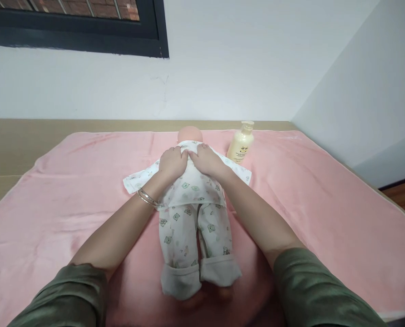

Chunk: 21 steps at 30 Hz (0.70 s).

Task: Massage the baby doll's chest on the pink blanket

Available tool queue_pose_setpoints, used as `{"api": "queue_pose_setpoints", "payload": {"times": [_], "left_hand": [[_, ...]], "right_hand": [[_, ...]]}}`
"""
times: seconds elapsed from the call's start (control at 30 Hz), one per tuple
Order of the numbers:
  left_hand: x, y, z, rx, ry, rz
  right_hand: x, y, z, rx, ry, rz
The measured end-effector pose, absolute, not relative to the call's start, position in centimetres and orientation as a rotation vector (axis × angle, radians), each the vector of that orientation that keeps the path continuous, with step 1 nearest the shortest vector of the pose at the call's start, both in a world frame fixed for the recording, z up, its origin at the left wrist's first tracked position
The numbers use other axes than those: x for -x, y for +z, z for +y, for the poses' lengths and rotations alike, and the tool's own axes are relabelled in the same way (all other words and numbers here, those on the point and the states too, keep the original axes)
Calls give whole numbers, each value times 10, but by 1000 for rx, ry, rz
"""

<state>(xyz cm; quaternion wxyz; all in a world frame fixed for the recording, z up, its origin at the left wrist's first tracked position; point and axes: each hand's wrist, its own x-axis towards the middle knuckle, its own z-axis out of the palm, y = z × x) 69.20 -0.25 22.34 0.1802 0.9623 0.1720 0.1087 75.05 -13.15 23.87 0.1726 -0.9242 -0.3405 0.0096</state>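
A baby doll (pixel 194 193) in a white top and trousers with small printed animals lies stretched out, head away from me; it looks face down, though its face is hidden. My left hand (pixel 173 162) rests flat on the left of its upper back, with silver bangles (pixel 148 198) at the wrist. On the other side my right hand (pixel 206 160) lies flat too, the thumbs almost meeting at the middle. Both hands are open and grip nothing. The doll's bare head (pixel 190 134) shows beyond them. Its sleeves spread outward, and the trouser cuffs (pixel 220 270) are folded up.
A pale yellow pump bottle (pixel 240 144) stands right of the doll's head, close to the right sleeve. A pink blanket (pixel 311 204) covers most of the wooden surface (pixel 18 145). White walls (pixel 229 59) rise behind and at right; a dark window frame (pixel 121 41) is upper left.
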Motion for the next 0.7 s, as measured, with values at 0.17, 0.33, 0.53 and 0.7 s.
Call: {"api": "queue_pose_setpoints", "payload": {"times": [0.17, 0.33, 0.53, 0.7], "left_hand": [[-680, 225, -30, -2888, 398, 354], [-690, 220, -14, -2796, 343, 346], [-698, 221, 9, -2621, 261, 426], [-687, 217, -16, -2818, 454, 426]], "right_hand": [[-779, 232, -138, 2547, 91, -910], [-754, 236, -132, 2731, -55, -1026], [-726, 240, -124, 2797, -236, -1210], [-758, 236, -129, 2664, -13, -1026]]}}
